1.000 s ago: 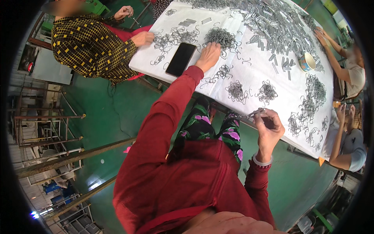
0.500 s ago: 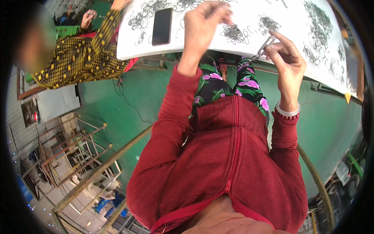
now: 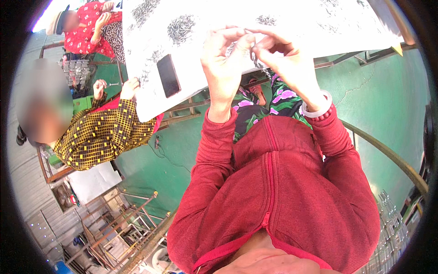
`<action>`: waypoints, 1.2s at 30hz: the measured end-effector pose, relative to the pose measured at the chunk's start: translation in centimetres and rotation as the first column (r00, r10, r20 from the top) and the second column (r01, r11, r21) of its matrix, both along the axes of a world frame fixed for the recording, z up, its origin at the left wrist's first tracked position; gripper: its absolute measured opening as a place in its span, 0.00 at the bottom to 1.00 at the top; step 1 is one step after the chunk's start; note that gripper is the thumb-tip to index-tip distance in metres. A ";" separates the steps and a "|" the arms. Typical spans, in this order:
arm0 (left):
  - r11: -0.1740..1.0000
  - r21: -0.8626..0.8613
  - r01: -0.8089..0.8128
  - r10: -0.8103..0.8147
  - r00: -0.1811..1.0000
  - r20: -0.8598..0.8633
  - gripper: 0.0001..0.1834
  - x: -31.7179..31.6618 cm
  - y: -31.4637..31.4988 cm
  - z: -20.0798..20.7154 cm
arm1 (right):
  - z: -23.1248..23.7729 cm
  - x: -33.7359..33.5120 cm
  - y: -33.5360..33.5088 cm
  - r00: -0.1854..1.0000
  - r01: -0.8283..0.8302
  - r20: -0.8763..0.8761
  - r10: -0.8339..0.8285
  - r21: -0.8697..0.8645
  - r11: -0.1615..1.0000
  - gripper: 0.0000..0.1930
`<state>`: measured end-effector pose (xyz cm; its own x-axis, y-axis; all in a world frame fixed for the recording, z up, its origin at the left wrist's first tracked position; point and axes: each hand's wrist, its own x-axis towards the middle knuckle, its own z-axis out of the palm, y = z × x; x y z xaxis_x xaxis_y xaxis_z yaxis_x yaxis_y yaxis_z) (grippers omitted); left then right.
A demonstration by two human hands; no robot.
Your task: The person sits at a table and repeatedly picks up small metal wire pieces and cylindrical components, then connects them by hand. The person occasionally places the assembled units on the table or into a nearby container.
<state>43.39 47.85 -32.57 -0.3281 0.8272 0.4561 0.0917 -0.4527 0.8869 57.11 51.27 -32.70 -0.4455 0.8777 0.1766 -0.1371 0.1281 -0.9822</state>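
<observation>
My left hand (image 3: 224,61) and my right hand (image 3: 288,61) are close together over the near edge of the white-topped table (image 3: 191,64). Thumb and fingers of both are pinched. A thin metal chain (image 3: 258,64) hangs down from between them, and my right fingertips grip its upper end. What the left fingertips pinch is too small and bright to make out. Small dark wire-like pieces lie heaped in piles on the tabletop, one pile (image 3: 181,28) beyond my left hand and another (image 3: 266,19) just past my fingertips.
A black phone (image 3: 169,76) lies to the left near the table edge. A co-worker in a yellow-and-black checked top (image 3: 98,137) sits at the left, another in a red top (image 3: 89,32) farther off. Metal frames (image 3: 118,223) stand behind on the lower left.
My left hand has come down toward my right, and the right has moved left to meet it. The elongated metal link seen in my right fingers is now mostly hidden. The view has turned.
</observation>
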 end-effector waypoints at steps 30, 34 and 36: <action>0.981 -0.116 0.155 -0.144 0.985 0.098 0.06 -1.6 -4.0 -0.9 | -10.4 -7.5 24.1 0.773 -0.221 0.634 -0.019 0.296 0.929 0.06; 0.965 -0.237 0.111 -0.082 0.989 0.126 0.04 -1.4 -3.5 -2.5 | -4.3 -4.8 13.5 0.925 -0.295 0.225 0.306 -0.084 0.952 0.08; 0.945 -0.310 0.101 -0.060 0.988 0.141 0.03 -1.2 -3.0 -2.6 | -2.8 -3.3 9.5 0.953 -0.273 0.129 0.274 -0.026 0.962 0.08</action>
